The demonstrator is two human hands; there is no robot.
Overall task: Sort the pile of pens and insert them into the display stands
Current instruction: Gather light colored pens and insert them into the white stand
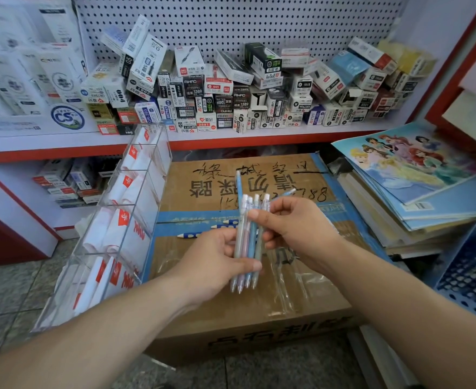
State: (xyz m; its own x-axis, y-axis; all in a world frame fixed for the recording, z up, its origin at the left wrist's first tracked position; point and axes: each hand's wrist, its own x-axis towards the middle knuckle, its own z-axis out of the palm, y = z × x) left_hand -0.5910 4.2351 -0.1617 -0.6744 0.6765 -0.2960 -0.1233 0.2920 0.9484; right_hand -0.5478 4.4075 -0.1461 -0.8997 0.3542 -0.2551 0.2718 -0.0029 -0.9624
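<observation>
A bundle of slim pastel plastic pens (246,242) stands near upright, tips down, clicker ends up, above a taped cardboard box (259,310). The left hand (217,262) grips its lower half, and the right hand (295,228) pinches the upper barrels. A clear compartmented display stand (127,220) sits just left.

Worn on the head, wide-angle, facing forward and down — close above the left hand (217,256) and right hand (298,228), over a cardboard box (231,313), with the shelf (259,136) farther back.
</observation>
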